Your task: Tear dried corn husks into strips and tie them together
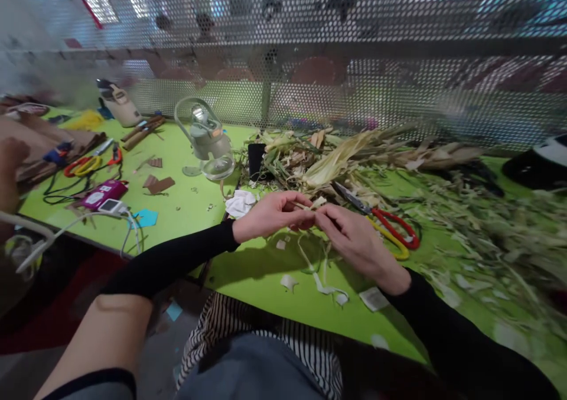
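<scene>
So both hands are out over the green bench [266,270], fingertips meeting over the near part of it. The left hand [277,214] has its grip pinched on a small pale husk piece [318,202], and the right hand [354,237] has its grip closed on the same bit from the other side, thumb and fingers together. The piece sits right between the two, mostly hidden by fingers. Some thin pale strips [325,279] lie on the bench just below; can't tell if they're joined to it.

Right behind the hands there's a messy heap of dried corn husks [336,161], with a black smartphone [256,161] at its left side. Red-and-yellow-handled scissors [394,228] lie just beyond the right hand, blades pointing at the heap. More shredded husk [500,234] is spread over the right side, kinda blurry, with a black-and-white object [540,161] behind.

Left of the heap stands a clear bottle with a loop handle [211,143], and a crumpled white tissue [240,203] is just beside the left hand. Further left: a purple device [103,194], a blue paper scrap [145,218] and a second pair of scissors [88,163]
</scene>
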### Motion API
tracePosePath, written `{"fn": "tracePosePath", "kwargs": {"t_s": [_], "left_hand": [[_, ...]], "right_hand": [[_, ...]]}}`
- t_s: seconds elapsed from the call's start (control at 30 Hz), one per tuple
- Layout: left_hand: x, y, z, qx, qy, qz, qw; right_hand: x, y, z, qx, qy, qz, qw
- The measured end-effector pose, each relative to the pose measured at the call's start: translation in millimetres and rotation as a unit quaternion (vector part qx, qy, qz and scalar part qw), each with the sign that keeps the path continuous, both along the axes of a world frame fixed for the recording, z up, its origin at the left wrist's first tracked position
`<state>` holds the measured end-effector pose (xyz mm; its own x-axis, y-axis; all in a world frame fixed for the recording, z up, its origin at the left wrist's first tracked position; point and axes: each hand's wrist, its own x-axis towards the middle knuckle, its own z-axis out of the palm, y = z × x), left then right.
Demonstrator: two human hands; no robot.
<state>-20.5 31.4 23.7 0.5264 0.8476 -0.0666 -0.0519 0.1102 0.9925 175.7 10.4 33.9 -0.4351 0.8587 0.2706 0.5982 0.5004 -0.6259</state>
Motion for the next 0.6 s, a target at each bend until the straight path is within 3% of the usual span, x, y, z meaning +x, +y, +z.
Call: {"fn": "tracePosePath", "kwargs": {"t_s": [0.13,0.27,0.6], "left_hand": [[4.6,-0.7,5.6,-0.006,-0.062,-0.010,0.998],[3.2,-2.9,4.7,-0.012,-0.077,-0.022,0.997],[2.5,21.4,-3.5,-0.103,-0.122,-0.099,0.982]], "right_hand": [[1.8,0.2,8.8,-0.032,0.049,0.004,0.998],[4.0,-1.7,6.8,-0.078,0.095,0.018,0.992],[23.7,6.2,-26.2,-0.154,0.145,-0.065,0.975]]}}
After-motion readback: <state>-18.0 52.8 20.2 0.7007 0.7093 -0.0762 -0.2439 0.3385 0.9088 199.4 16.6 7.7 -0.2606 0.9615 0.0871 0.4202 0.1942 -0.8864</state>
